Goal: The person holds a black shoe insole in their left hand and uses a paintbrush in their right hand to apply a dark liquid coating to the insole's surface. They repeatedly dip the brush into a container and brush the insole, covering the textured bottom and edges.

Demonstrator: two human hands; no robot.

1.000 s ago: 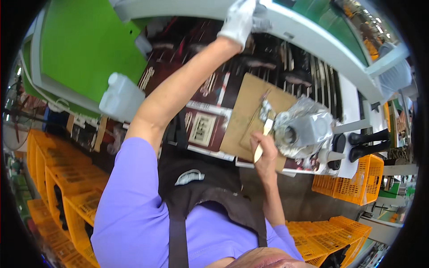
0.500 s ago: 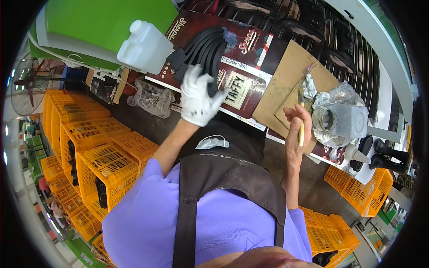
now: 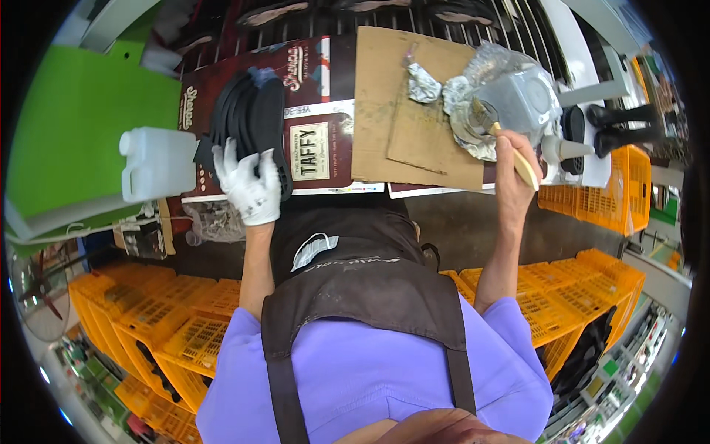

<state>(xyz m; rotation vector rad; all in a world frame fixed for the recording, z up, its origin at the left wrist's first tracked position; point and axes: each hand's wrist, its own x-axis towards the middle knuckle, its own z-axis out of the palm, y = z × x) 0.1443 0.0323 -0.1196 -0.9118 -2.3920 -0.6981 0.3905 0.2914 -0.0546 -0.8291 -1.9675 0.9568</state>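
My left hand [image 3: 251, 189], in a white glove, rests with spread fingers on the near end of a fanned stack of black shoe soles [image 3: 250, 107]. The soles lie on a dark red printed carton sheet [image 3: 329, 81]. My bare right hand [image 3: 514, 164] is closed round the pale handle of a brush [image 3: 526, 173]. The brush head reaches the round mouth of a clear plastic container [image 3: 525, 96] lying on its side; its bristles are hard to make out. Crumpled plastic film [image 3: 497, 58] surrounds that container.
A white plastic jug [image 3: 159, 164] stands left of the soles. Brown cardboard [image 3: 384, 111] covers the middle, with crumpled foil [image 3: 424, 85] on it. A squeeze bottle [image 3: 566, 149] and black boots [image 3: 625, 126] are at the right. Orange crates [image 3: 592, 285] stand behind me; dark shoe parts lie on the far rack [image 3: 458, 11].
My right hand has carried the brush to the container's mouth. My left hand has settled onto the near end of the soles. The whole view has turned.
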